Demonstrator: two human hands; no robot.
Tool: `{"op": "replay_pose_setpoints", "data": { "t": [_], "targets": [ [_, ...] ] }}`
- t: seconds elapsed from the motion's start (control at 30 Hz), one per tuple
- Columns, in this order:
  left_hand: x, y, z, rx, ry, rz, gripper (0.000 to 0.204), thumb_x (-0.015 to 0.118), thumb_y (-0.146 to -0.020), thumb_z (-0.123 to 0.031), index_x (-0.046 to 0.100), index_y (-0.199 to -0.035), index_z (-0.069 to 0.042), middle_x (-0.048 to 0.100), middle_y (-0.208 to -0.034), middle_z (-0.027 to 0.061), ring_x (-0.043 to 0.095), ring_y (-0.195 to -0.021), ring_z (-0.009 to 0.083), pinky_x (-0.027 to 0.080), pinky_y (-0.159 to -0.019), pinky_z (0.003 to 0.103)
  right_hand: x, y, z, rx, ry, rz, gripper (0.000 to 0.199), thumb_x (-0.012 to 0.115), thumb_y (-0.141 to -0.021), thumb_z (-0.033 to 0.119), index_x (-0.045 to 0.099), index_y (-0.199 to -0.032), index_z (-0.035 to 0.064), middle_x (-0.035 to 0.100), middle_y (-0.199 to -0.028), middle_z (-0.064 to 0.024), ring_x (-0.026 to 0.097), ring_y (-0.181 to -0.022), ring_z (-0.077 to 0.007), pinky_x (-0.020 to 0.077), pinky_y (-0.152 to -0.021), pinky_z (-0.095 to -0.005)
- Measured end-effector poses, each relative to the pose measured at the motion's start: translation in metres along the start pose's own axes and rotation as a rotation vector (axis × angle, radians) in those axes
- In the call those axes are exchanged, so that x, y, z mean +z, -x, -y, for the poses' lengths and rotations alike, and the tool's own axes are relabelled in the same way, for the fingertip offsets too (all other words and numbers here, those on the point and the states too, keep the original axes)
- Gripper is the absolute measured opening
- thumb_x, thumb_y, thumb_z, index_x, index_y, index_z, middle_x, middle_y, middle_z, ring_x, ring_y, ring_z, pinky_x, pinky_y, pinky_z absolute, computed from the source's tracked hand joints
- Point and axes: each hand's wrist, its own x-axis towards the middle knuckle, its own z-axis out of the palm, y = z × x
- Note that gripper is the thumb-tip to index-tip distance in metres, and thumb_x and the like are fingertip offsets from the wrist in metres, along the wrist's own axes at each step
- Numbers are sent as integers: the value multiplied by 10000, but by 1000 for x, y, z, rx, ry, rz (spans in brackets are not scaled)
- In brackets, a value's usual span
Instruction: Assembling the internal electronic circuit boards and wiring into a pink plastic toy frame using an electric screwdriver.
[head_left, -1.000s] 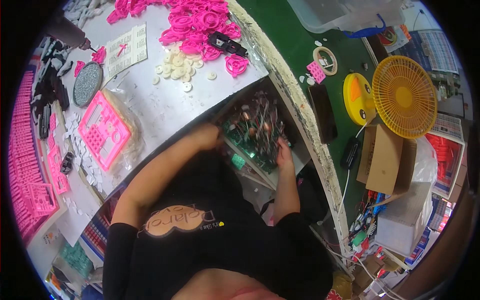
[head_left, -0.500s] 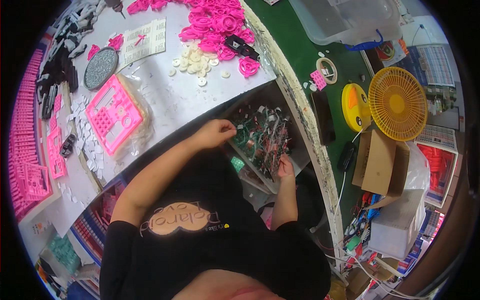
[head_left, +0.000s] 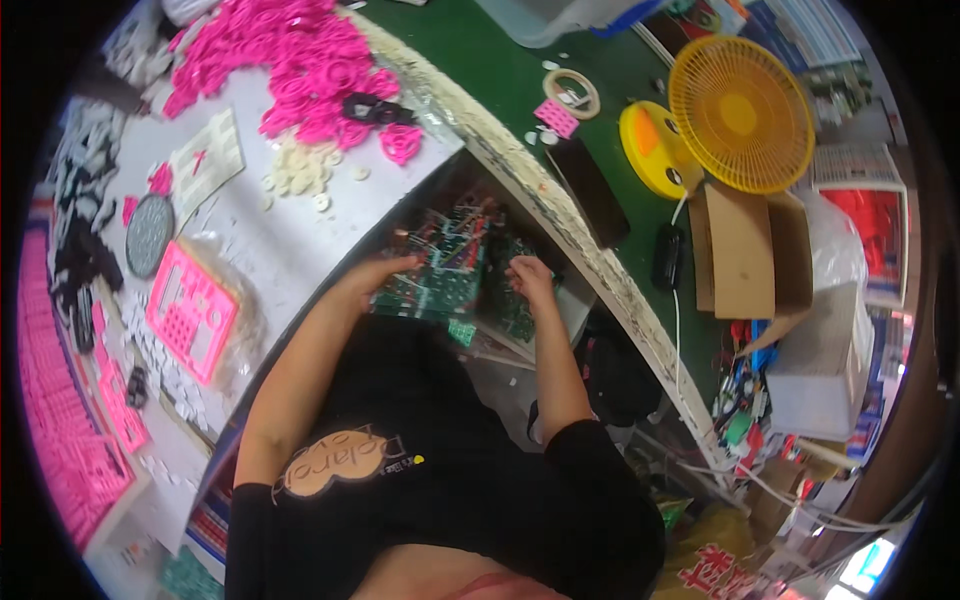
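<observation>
My left hand (head_left: 372, 278) grips the near edge of a green circuit board (head_left: 432, 272) with small parts and wires on it, lifted above a box of more green boards (head_left: 512, 300) set below the table edge. My right hand (head_left: 530, 277) rests on the boards in that box, fingers curled on them. Both forearms come up from my black shirt at the lower middle.
The white table (head_left: 250, 240) on the left holds a pile of pink plastic parts (head_left: 290, 60), white round parts (head_left: 300, 172), a pink frame (head_left: 190, 310) and a grey round disc (head_left: 148, 235). On the green bench (head_left: 480, 70) at the right sit a yellow fan (head_left: 740, 112), tape roll (head_left: 572, 92), black phone (head_left: 592, 205) and cardboard box (head_left: 745, 250).
My left hand has pulled a green board up and toward me out of the box. My right hand has moved up onto the boards.
</observation>
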Motion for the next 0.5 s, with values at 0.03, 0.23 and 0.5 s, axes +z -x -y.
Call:
{"op": "replay_pose_setpoints", "data": {
  "t": [0.03,0.23,0.5],
  "targets": [
    [3,-4,-2,-28,29,15,375,712,-895,-152,594,-1225,-16,706,-1091,138,708,-945,249,595,-852,413,-9,-24,-26,-116,20,-27,344,699,-906,236,593,-1152,21,691,-993,-131,677,-839,-194,552,-717,-305],
    [-12,-10,-6,-47,63,-54,299,691,-920,-211,649,-1155,-31,712,-1062,120,702,-936,232,585,-843,391,66,-56,-36,-273,426,-282,641,810,-776,283,508,-1265,-2,679,-1092,-196,666,-1014,-317,518,-879,-406],
    [-3,-14,-5,-30,80,-68,281,673,-932,-194,646,-1156,-26,705,-1080,130,698,-959,247,587,-855,394,74,-58,-54,-398,-147,-302,602,776,-781,275,528,-1280,49,674,-1099,-208,653,-1066,-367,505,-882,-434]
  ]
}}
